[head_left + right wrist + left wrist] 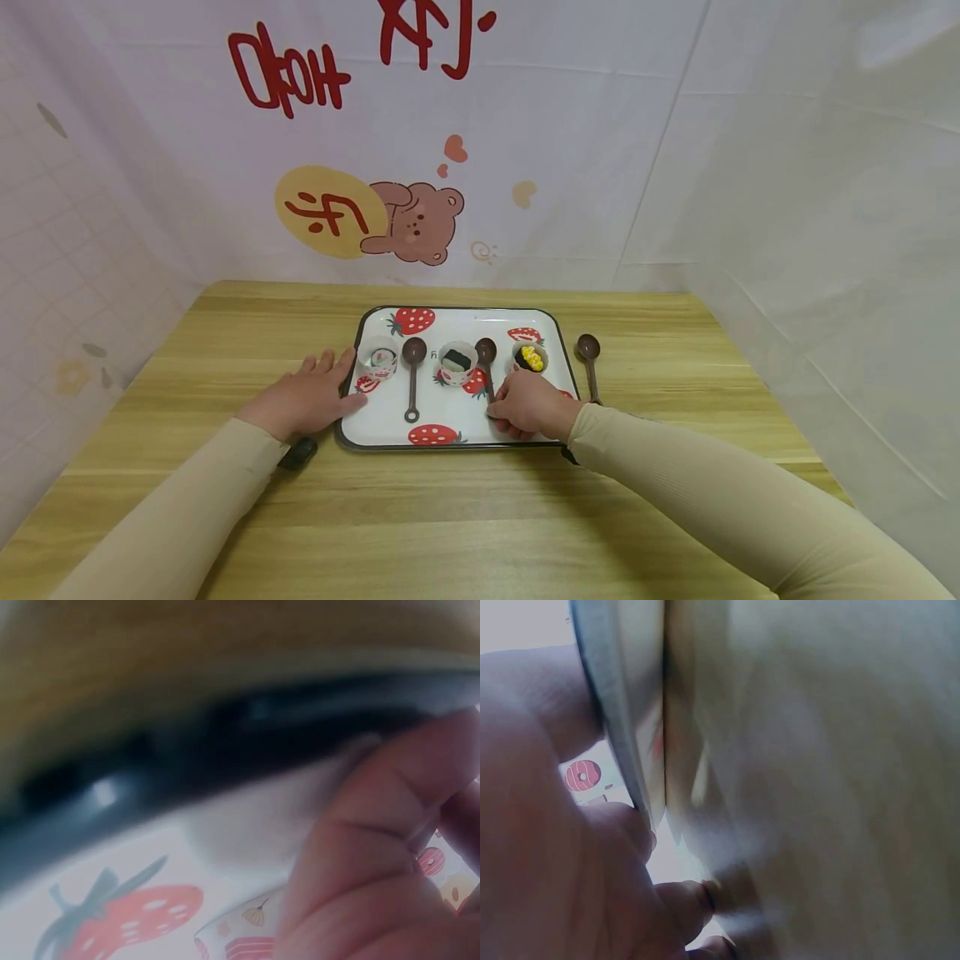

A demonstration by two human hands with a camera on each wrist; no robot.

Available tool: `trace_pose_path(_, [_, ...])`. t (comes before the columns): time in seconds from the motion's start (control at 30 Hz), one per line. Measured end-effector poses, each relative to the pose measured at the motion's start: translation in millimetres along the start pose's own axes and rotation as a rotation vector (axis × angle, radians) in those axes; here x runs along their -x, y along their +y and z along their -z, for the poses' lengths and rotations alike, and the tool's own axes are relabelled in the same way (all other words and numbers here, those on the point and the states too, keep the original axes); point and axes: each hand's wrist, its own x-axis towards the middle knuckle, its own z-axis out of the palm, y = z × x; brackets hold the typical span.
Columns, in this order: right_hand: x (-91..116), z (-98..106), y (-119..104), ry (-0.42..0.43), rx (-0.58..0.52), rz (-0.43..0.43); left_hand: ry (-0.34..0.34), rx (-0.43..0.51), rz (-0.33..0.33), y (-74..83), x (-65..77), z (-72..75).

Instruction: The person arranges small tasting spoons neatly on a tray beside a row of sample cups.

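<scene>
A white tray with a dark rim and strawberry prints lies on the table. My left hand rests at its left edge, fingers extended; the left wrist view shows the fingers along the rim. Near the tray's front right, my right hand pinches the handle end of a brown spoon, whose bowl points away from me. That spoon lies between a paper cup with a black-and-white sushi piece and one with a yellow-topped piece. In the right wrist view, the curled fingers hide the spoon.
Another brown spoon lies on the tray, right of a cup with a white roll. A third spoon lies on the wooden table beyond the tray's right edge. White curtains with prints surround the table.
</scene>
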Motion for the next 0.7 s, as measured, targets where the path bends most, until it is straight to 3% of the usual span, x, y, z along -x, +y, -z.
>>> trace_pose_path(0.7, [-3.8,-1.2,0.9,0.01,0.011,0.001,0.002,0.0,0.005,-0.5,-1.0,-0.8])
